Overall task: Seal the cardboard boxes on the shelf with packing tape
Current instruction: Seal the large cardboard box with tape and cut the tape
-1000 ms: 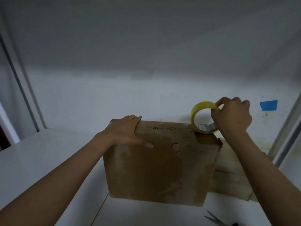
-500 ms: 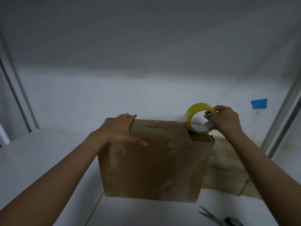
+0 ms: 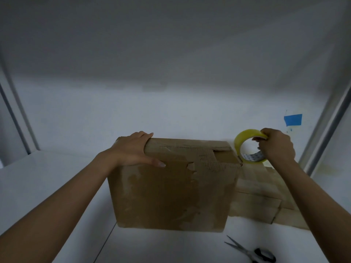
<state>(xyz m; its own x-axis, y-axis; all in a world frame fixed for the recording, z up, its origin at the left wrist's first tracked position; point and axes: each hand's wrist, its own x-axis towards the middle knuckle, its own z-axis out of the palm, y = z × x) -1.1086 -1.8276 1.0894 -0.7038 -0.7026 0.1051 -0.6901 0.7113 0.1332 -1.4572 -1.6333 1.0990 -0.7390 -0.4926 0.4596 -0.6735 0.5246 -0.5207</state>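
Note:
A worn brown cardboard box stands upright on the white shelf, its top right corner torn down to the corrugation. My left hand rests over the box's top left edge, fingers straight across the top and thumb lying on the front face. My right hand grips a yellow roll of packing tape, held on edge just past the box's top right corner. Whether tape runs from the roll onto the box cannot be made out.
Flattened cardboard lies to the right, behind the box and under my right forearm. Scissors lie on the shelf at the lower right. A blue tape patch marks the back wall. Metal uprights frame both sides.
My right hand has carried the tape roll rightwards, from above the box's top right corner to just beyond it. My left hand stays on the top left edge. The view has shifted slightly.

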